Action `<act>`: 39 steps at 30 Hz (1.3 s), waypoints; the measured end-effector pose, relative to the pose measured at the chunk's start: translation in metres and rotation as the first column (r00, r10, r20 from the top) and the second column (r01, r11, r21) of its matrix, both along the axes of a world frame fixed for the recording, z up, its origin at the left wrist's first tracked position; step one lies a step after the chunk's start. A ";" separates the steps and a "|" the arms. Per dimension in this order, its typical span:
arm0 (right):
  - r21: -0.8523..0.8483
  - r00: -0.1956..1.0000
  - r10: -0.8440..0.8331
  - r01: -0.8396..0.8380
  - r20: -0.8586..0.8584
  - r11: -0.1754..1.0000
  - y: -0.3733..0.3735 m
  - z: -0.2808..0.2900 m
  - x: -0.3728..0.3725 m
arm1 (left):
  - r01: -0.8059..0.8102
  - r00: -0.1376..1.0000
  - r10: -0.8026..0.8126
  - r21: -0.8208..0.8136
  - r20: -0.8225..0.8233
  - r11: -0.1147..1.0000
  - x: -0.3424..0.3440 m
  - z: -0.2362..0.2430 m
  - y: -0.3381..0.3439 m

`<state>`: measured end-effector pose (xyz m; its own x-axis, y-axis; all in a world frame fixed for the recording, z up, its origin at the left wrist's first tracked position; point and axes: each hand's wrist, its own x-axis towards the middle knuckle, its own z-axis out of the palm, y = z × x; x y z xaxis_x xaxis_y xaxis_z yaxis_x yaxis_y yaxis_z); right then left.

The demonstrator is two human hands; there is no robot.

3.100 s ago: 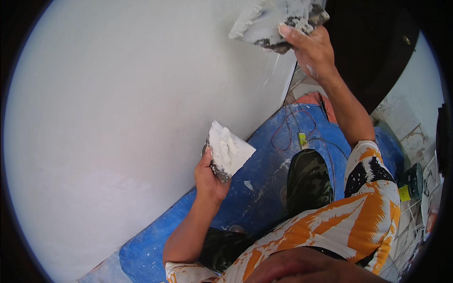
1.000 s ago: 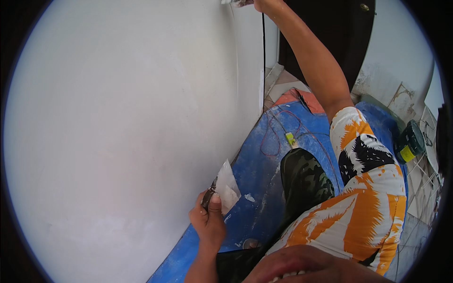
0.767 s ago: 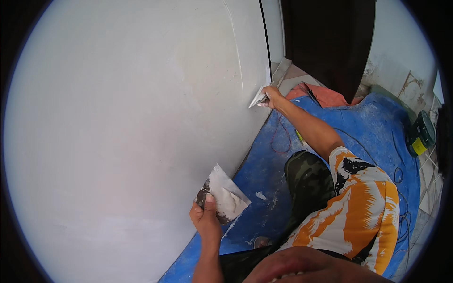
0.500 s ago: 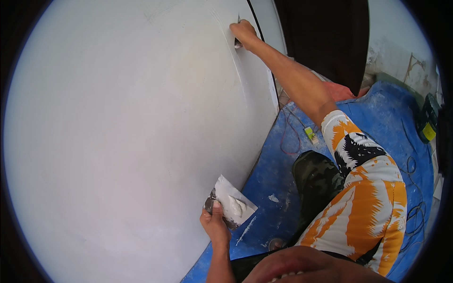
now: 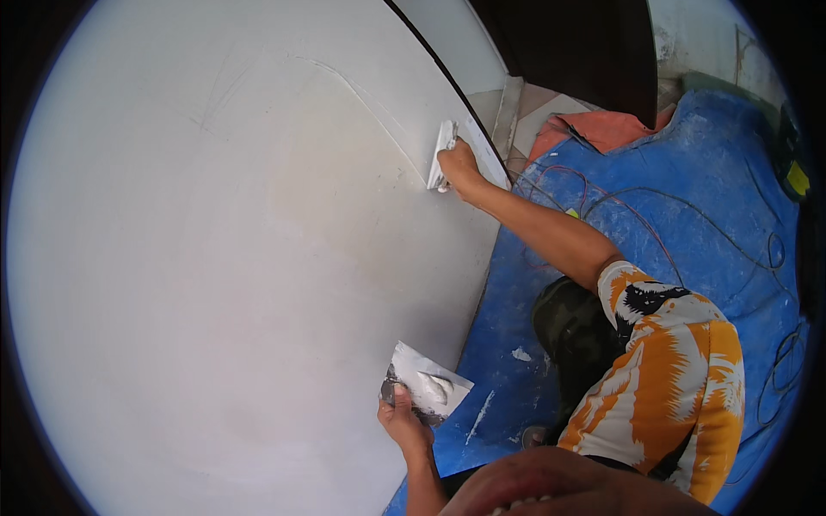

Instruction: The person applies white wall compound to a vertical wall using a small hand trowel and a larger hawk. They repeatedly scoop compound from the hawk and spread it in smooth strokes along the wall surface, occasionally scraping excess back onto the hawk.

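My right hand [image 5: 461, 169] is closed on a putty knife [image 5: 441, 155], whose broad, white-smeared blade rests against the pale wall [image 5: 215, 275] near the dark strip along its right edge. From that blade a thin raised white line [image 5: 366, 101] curves up and left across the surface. Lower down, my left hand [image 5: 404, 426] grips a second, wide-bladed putty knife [image 5: 410, 359] by its dark end, thumb on top. A lump of white putty [image 5: 437, 387] lies on this blade, held beside the wall and apart from the other knife.
A blue sheet [image 5: 688, 163], spotted with white, covers the floor on the right. Dark and reddish cords [image 5: 654, 193] snake over it. Beyond are a reddish cloth [image 5: 594, 129], a dark door-like panel [image 5: 576, 60] and a dark green object with a yellow patch [image 5: 797, 181].
My right hand has brought its knife down the wall toward me, and the blade now shows broadside. The left hand still holds its knife with putty. The whole view has shifted slightly.
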<state>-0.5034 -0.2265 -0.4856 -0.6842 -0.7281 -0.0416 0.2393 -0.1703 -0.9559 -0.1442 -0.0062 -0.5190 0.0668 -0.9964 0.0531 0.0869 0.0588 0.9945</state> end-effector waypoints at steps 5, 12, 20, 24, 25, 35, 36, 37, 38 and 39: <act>0.308 0.999 -0.009 -0.006 0.048 0.951 -0.063 -0.064 -0.053 | -0.057 0.996 0.051 0.075 0.078 0.996 0.003 0.000 0.001; 0.082 0.874 -0.195 0.256 -0.446 0.963 -0.079 0.124 -0.065 | -0.066 0.996 0.063 0.046 0.068 0.997 0.003 -0.008 -0.001; -0.351 0.709 -0.318 0.106 -0.629 0.930 -0.016 0.083 0.024 | -0.059 0.997 0.055 0.087 0.051 0.994 0.008 -0.018 -0.012; 0.165 0.994 -0.107 0.107 -0.006 0.981 -0.013 -0.064 -0.011 | -0.034 0.997 0.040 0.092 -0.065 0.995 0.005 -0.012 -0.008; 0.263 0.986 -0.053 0.010 0.156 0.965 -0.020 -0.092 -0.017 | -0.033 0.999 0.037 0.112 -0.035 0.993 0.004 -0.009 -0.008; -0.060 0.978 0.098 -0.111 -0.185 0.992 -0.134 0.140 -0.048 | 0.165 0.985 -0.153 0.166 -0.082 0.972 0.012 0.010 -0.009; -0.089 0.948 0.067 -0.100 -0.312 0.991 -0.132 0.187 -0.044 | 0.169 0.984 -0.157 0.179 -0.081 0.969 0.012 0.009 -0.009; -0.104 0.886 0.024 -0.081 -0.463 0.991 -0.130 0.229 -0.035 | 0.181 0.982 -0.171 0.158 -0.075 0.971 0.012 0.008 -0.011; -0.090 0.795 -0.039 -0.020 -0.605 0.996 -0.127 0.265 -0.025 | 0.180 0.983 -0.172 0.169 -0.063 0.969 0.011 0.007 -0.011; -0.083 0.713 -0.069 0.015 -0.697 0.996 -0.121 0.294 -0.014 | 0.181 0.983 -0.172 0.169 -0.067 0.969 0.012 0.006 -0.013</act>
